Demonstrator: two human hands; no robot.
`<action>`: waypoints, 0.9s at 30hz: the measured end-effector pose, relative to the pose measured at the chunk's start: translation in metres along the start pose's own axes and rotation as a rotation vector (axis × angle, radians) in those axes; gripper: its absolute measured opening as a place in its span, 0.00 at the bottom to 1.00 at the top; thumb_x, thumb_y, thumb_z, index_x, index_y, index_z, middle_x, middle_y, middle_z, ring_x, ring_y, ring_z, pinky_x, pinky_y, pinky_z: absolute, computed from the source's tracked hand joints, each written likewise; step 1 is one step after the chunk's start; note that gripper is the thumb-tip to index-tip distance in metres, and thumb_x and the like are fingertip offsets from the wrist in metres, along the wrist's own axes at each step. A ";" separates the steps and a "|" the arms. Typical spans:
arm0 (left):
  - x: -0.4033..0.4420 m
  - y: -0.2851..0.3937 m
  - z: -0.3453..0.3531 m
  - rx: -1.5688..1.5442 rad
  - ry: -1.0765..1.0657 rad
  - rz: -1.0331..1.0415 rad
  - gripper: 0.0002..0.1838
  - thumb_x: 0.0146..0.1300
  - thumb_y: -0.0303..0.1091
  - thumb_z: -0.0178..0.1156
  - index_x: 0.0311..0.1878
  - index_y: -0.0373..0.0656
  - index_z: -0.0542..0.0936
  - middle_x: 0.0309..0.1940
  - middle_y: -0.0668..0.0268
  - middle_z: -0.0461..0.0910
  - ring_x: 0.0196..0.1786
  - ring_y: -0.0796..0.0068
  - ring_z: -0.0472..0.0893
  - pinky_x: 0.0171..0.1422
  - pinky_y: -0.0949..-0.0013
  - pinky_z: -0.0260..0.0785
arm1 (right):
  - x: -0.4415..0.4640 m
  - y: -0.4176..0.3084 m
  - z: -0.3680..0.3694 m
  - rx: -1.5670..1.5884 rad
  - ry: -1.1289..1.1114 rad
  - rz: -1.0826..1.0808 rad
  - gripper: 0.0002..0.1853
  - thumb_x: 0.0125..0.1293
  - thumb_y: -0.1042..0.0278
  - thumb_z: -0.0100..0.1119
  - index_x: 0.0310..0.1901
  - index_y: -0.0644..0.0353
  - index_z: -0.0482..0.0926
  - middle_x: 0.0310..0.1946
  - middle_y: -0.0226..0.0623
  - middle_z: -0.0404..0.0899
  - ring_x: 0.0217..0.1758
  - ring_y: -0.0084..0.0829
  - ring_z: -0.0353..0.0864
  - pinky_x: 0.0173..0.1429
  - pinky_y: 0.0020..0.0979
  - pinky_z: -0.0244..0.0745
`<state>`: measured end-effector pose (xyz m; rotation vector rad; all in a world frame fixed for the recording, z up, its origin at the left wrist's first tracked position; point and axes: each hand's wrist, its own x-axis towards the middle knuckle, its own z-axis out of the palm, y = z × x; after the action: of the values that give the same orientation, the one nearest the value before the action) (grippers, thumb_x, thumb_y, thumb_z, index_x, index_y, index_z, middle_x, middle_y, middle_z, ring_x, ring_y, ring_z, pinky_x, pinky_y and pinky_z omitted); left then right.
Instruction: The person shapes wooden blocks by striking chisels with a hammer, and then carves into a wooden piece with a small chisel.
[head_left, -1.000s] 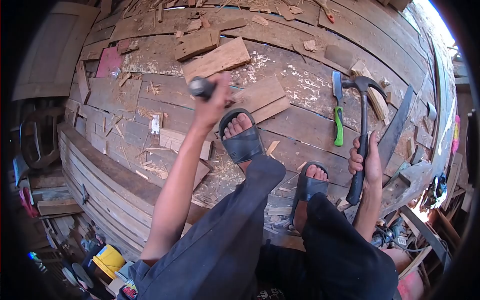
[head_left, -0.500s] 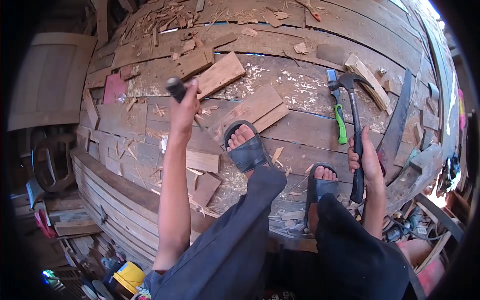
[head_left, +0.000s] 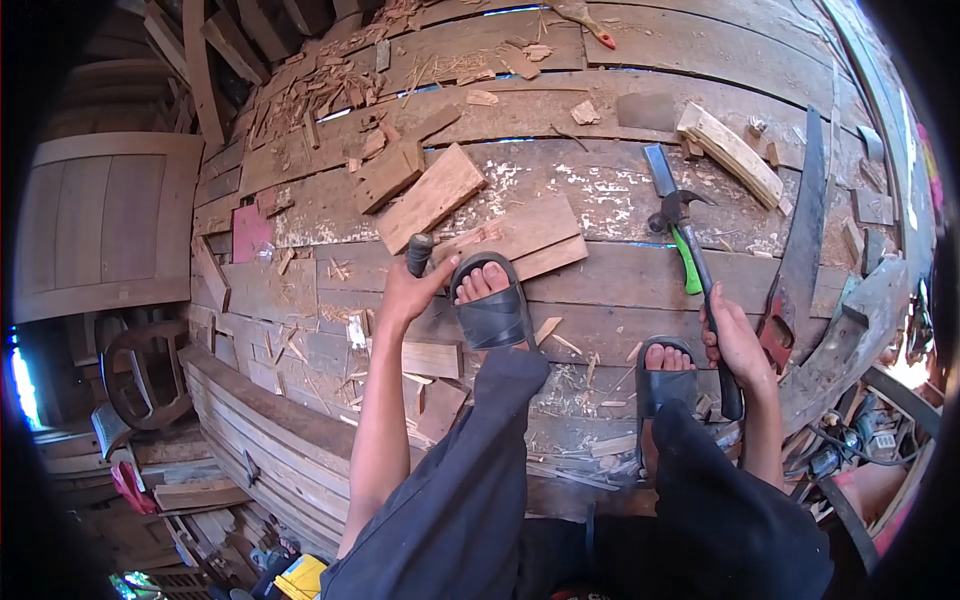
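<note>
Gripping a dark-handled tool, the left hand is nearer the wooden board, which slants away forward-right, while the right hand clasps the hammer by its handle.

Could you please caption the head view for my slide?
Right hand grips a hammer; left hand holds a dark handle.

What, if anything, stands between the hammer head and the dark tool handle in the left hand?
Nothing visible blocks the line from the hammer head to the dark tool handle in the left hand; it crosses over a flat board. The left sandal, overlapping that board in view, sits just on the near side.
</note>
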<state>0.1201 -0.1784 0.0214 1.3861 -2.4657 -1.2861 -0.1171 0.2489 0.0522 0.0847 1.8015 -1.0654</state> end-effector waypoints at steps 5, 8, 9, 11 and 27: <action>0.027 -0.004 0.005 0.045 -0.202 -0.002 0.30 0.65 0.50 0.76 0.60 0.35 0.87 0.36 0.65 0.86 0.43 0.78 0.82 0.51 0.67 0.76 | 0.003 0.008 0.001 -0.008 -0.002 0.013 0.35 0.81 0.25 0.39 0.40 0.56 0.71 0.19 0.21 0.63 0.17 0.17 0.62 0.22 0.26 0.62; 0.042 0.010 0.010 0.090 -0.285 -0.005 0.28 0.66 0.48 0.75 0.60 0.36 0.87 0.36 0.64 0.87 0.42 0.78 0.82 0.50 0.67 0.76 | 0.004 0.009 0.003 -0.034 -0.001 0.002 0.36 0.81 0.25 0.39 0.40 0.58 0.71 0.19 0.22 0.63 0.18 0.18 0.63 0.23 0.27 0.62; 0.046 0.016 0.012 0.101 -0.304 -0.006 0.27 0.66 0.48 0.74 0.60 0.36 0.87 0.36 0.64 0.87 0.41 0.77 0.82 0.50 0.67 0.76 | 0.004 0.010 0.003 -0.044 0.001 0.000 0.37 0.81 0.25 0.39 0.40 0.58 0.72 0.19 0.22 0.63 0.18 0.18 0.63 0.23 0.27 0.62; 0.051 0.028 0.015 0.163 -0.310 -0.021 0.22 0.66 0.48 0.74 0.51 0.37 0.89 0.32 0.66 0.87 0.37 0.77 0.81 0.45 0.67 0.75 | 0.004 0.010 0.004 -0.036 -0.006 0.005 0.37 0.81 0.25 0.39 0.40 0.58 0.72 0.19 0.22 0.63 0.17 0.19 0.63 0.23 0.27 0.62; 0.026 0.123 0.019 -0.084 0.096 0.238 0.17 0.71 0.44 0.69 0.39 0.36 0.85 0.23 0.69 0.79 0.29 0.80 0.75 0.37 0.68 0.70 | 0.025 -0.023 -0.009 -0.102 -0.045 -0.234 0.24 0.86 0.40 0.45 0.50 0.57 0.72 0.22 0.23 0.66 0.18 0.17 0.64 0.21 0.26 0.62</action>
<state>0.0114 -0.1534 0.0831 1.0708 -2.3945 -1.2251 -0.1478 0.2315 0.0482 -0.2150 1.8535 -1.1263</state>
